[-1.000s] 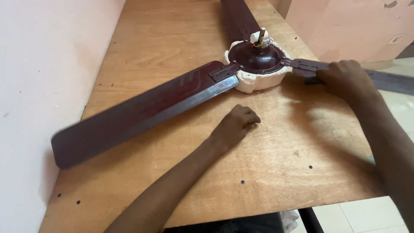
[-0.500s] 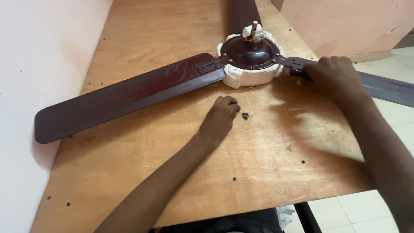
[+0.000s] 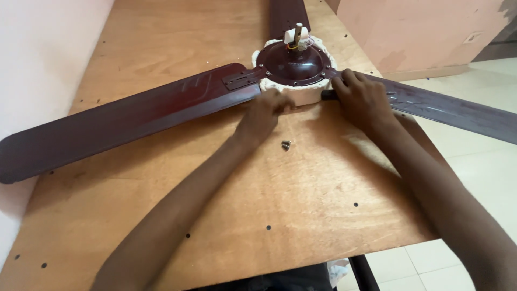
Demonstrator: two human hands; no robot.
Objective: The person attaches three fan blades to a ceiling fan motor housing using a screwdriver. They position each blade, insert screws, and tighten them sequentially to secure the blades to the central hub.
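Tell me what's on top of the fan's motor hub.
A short brass-coloured shaft stands up from the maroon hub, with a white fitting and coloured wires at its base. Where the wires lead inside is covered.

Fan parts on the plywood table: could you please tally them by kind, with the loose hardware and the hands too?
Fan blades: 3 (left, right, far)
Motor hub: 1
Loose screws: 1
Hands: 2, the left hand and the right hand, both at the hub
Total: 7
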